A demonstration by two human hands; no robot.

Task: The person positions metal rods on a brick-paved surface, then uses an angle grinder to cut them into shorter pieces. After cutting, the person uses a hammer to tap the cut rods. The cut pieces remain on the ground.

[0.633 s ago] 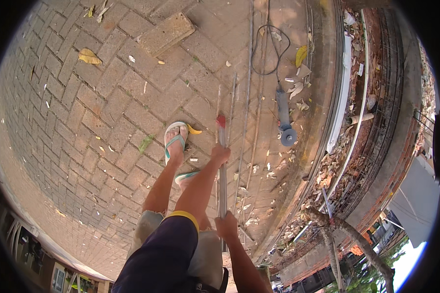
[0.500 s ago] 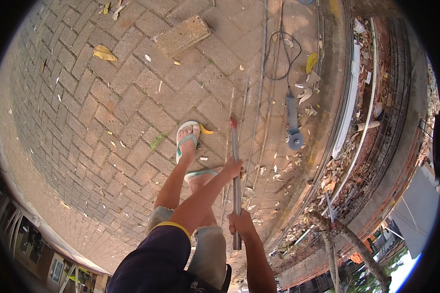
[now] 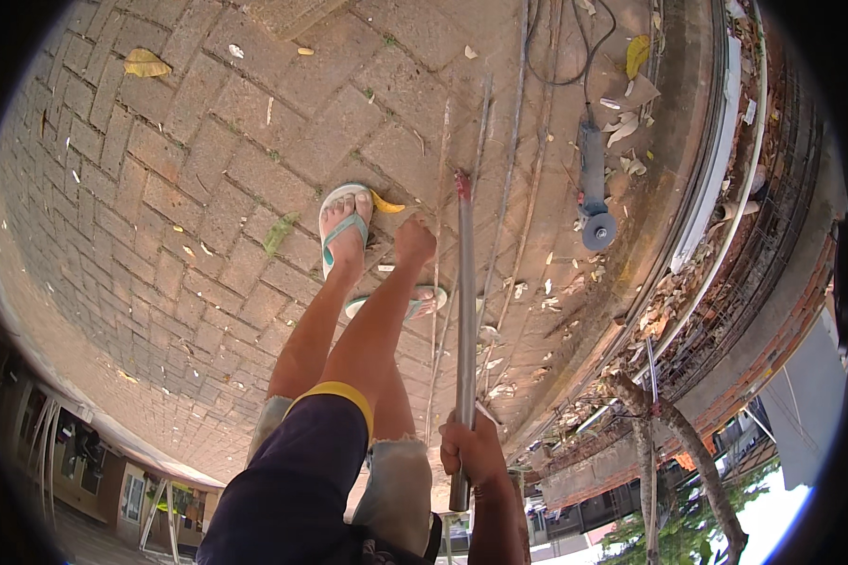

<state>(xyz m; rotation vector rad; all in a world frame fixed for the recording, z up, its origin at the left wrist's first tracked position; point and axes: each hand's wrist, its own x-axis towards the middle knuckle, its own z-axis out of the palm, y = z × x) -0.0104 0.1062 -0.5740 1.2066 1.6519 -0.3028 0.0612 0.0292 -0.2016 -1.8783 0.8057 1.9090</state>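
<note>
A long grey metal pipe (image 3: 466, 273) with a reddish far end stands out in front of me, running away from my body. My right hand (image 3: 473, 447) is wrapped round it close to its near end, and a short stub shows below the fist. Off the pipe, to its left, my left hand (image 3: 415, 241) hangs with its fingers curled in, above my sandalled feet. Nothing shows in it. On the ground to the right of the pipe lies an angle grinder (image 3: 592, 188) with a grey disc and a black cord (image 3: 586, 71).
Thin metal rods (image 3: 511, 179) lie lengthwise on the brick paving (image 3: 207, 179), among dry leaves. A paving block (image 3: 292, 14) is at the top edge. On the right are a white strip (image 3: 716, 169), steel mesh (image 3: 782, 226) and a forked branch (image 3: 693, 443).
My left hand has let go of the pipe and moved away from it, up and left. The right hand still grips it. The view has shifted, so ground things sit higher in it.
</note>
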